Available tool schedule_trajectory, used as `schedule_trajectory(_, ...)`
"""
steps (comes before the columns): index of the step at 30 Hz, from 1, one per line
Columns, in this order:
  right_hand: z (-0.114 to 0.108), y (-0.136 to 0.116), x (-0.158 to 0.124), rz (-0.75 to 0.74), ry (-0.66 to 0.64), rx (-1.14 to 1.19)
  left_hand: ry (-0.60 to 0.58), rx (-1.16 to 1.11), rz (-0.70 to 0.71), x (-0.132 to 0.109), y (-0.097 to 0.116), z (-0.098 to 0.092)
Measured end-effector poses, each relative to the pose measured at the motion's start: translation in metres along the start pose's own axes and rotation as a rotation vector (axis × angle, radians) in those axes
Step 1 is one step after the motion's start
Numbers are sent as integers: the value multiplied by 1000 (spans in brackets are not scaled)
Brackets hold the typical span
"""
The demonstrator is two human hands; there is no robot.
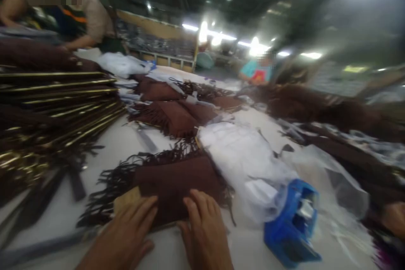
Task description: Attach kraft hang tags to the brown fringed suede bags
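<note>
A blurred view looks down over a crowded white surface [126, 147] in a large, dimly lit workshop. At the bottom edge, the person's two bare hands lie flat, fingers spread and holding nothing: the left hand [126, 236] rests partly on a small tan card [126, 199], and the right hand [204, 230] presses the near edge of a brown fringed suede piece [177, 181] lying directly in front of the person, its dark tassels fanned out to the left and behind it.

Just to the right sits a blue plastic box [292, 223] — its contents too blurred to tell — half under crumpled clear plastic bags [253, 164]. More brown fringed pieces [172, 112] lie further back, and a tall stack with gold-coloured strips [60, 101] fills the left. Two other people work at the far edge.

The risks, as a judgement: the loose tassels could snag under the palms or tangle with neighbouring pieces if the suede is dragged — and the slippery plastic beside the right hand could slide and carry the box toward the edge of the surface.
</note>
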State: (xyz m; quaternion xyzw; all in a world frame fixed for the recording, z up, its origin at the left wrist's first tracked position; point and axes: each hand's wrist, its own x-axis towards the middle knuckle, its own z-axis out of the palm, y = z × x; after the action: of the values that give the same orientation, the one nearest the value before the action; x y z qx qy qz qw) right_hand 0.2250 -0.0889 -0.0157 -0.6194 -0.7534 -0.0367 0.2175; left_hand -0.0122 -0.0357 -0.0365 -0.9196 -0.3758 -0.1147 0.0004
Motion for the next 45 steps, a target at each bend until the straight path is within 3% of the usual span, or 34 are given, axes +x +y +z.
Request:
schedule_trajectory(2, 10, -2, 12, -29, -85, 130, -157, 21, -16, 16, 4, -12)
schedule_trajectory(4, 16, -1, 23, -12, -180, 222, -236, -65, -69, 35, 3, -22)
schedule_trajectory(9, 22, 4, 40, 86, -200, 228, -200, -316, -152, 56, -9, -32)
schedule_trajectory(14, 34, -3, 49, 83, -146, 10, -236, -251, -192, 64, -10, -27)
schedule_trajectory(23, 40, -1, 54, 39, -71, 51, -276, -204, -204, 69, -8, -43)
schedule_trajectory(26, 34, 5, 56, 39, -75, 128, -246, -415, -235, 75, -20, -45)
schedule_trajectory(29, 28, 12, 63, 32, -167, 198, -229, -603, -269, 86, -32, -43)
schedule_trajectory(33, 28, 16, 77, 115, -178, 174, -229, -742, -314, 98, -41, -31)
schedule_trajectory(36, 33, 14, 85, 139, -173, 167, -235, -845, -327, 96, -44, -22)
schedule_trajectory(39, 41, 7, 89, 126, -155, 159, -167, -929, -280, 85, -47, -24)
schedule_trajectory(41, 43, 6, 89, 117, -115, 139, -127, -909, -204, 79, -44, -32)
schedule_trajectory(43, 36, 16, 86, 110, -44, 93, -80, -746, -94, 79, -35, -41)
schedule_trajectory(45, 15, 41, 77, 122, 60, 9, 108, -403, 13, 87, -22, -48)
